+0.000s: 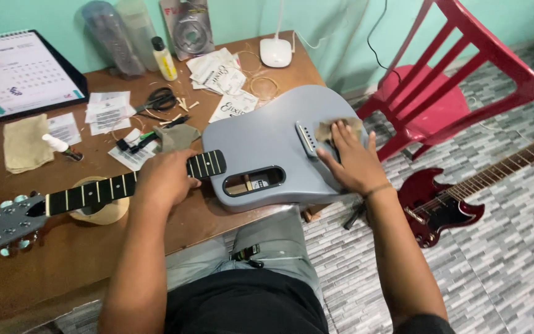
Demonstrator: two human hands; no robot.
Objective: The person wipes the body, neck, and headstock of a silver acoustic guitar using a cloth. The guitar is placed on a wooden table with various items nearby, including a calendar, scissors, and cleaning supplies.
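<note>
Grey-blue stringless guitar with a black fretted neck [261, 145] lies flat across the brown wooden bench [63, 260], headstock to the person's left, body overhanging the near edge. Left hand [167, 178] wraps closed around the neck near the body joint, pinning it. Right hand [350, 162] lies flat and open, fingers spread, pressing a small tan cloth [335, 128] just beside the bridge. Judgement: wiping works best with light, even strokes, left grip firm so the overhanging body cannot tip, cloth kept clear of the saddle. Red electric guitar [446, 204] lies on the tiled floor.
</note>
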